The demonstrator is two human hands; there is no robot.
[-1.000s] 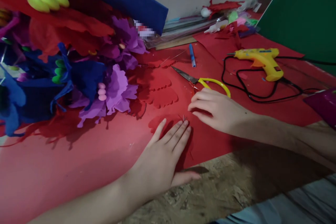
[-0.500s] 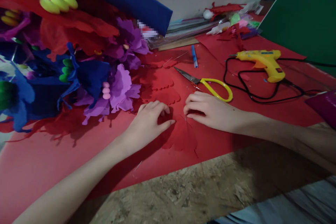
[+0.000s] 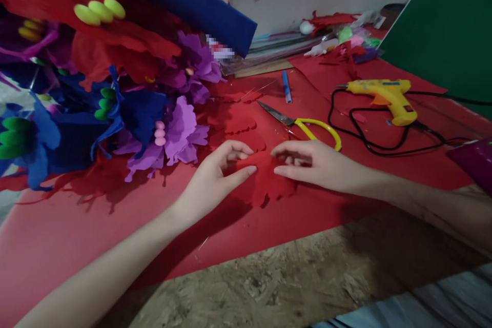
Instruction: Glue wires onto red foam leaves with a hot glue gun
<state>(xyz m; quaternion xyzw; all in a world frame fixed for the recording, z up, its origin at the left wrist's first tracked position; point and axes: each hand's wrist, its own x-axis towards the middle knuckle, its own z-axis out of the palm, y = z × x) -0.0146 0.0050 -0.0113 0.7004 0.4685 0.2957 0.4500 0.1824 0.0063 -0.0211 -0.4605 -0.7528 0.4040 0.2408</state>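
A thin red petal piece with a scalloped edge is raised off the red sheet between my two hands. My left hand pinches its left side, thumb in front and fingers curled behind. On the other side, my right hand grips its upper right edge between thumb and fingertips. More red scalloped pieces lie flat just beyond my fingers. Scissors with yellow handles rest behind my right hand, which covers part of one handle loop.
Purple flowers, blue flowers and red flowers crowd the left. A yellow glue gun with a looping black cord lies at right, near a green board. A blue pen sits beyond the scissors. Rough chipboard shows in front.
Both hands have lifted the red petal piece off the sheet, and its scalloped edge now hangs toward me. My left fingers have closed on it. The view has shifted slightly.
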